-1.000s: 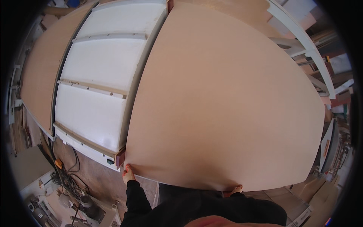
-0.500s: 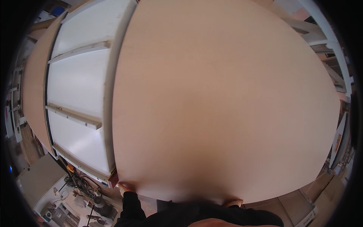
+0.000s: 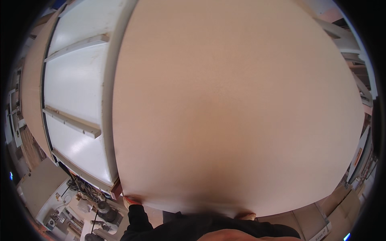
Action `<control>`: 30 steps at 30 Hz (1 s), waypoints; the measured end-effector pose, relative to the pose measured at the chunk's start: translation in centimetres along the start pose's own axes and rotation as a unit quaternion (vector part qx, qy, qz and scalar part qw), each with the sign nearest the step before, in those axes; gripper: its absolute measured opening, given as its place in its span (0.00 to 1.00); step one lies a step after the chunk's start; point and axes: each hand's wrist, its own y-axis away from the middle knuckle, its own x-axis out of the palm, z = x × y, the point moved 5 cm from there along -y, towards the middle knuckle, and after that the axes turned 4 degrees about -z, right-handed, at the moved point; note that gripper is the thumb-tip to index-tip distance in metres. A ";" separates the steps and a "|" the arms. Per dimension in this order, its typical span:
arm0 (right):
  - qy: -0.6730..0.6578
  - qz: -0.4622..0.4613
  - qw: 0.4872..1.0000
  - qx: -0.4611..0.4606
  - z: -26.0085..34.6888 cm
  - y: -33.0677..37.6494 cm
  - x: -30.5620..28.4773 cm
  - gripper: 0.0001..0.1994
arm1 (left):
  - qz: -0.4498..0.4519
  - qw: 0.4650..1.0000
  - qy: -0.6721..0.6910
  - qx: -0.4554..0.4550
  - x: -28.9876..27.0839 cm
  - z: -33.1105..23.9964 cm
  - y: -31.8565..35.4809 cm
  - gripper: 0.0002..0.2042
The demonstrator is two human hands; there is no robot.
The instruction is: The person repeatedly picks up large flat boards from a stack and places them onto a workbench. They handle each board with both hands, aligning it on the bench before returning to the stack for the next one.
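At the bottom edge of the view, the left hand (image 3: 132, 199) is curling its fingers over the lower left corner of a large, pale beige, smooth flat board (image 3: 237, 108), gripping that edge; only the fingertips are showing, so how tightly they are closing is hard to tell. Further right along the same lower edge, the right hand (image 3: 246, 216) is pressing against the board's underside, with just a sliver of it peeking out, too little to tell how far its fingers are spreading. Both hands are coming out of black sleeves (image 3: 138, 219) rising from the lower rim. The board is filling most of the picture, held close to the camera, its surface plain and unmarked, shading darker toward the lower middle. Just beside its left edge, a white panelled frame with pale wooden battens (image 3: 74, 100) is standing. Below that, cables and small machine parts (image 3: 86, 201) are lying on a grey surface.
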 end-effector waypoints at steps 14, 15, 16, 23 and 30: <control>0.336 0.254 0.907 -0.028 5.7 3.5 -0.5 0.35 | -0.206 0.819 -0.423 0.329 3.1 6.0 2.9 0.25; 0.376 0.257 0.890 -0.026 7.0 3.9 -1.0 0.35 | -0.238 0.805 -0.415 0.351 3.8 5.8 3.8 0.24; 0.413 0.258 0.873 -0.028 8.2 4.4 -1.2 0.35 | -0.244 0.783 -0.412 0.396 4.8 5.4 4.9 0.23; 0.579 0.241 0.777 -0.059 11.8 9.1 0.2 0.35 | -0.046 0.883 -0.186 0.429 2.0 4.8 12.1 0.18; 0.673 0.241 0.688 -0.124 7.7 17.5 7.2 0.36 | 0.198 0.845 -0.491 0.076 -1.2 12.6 14.4 0.36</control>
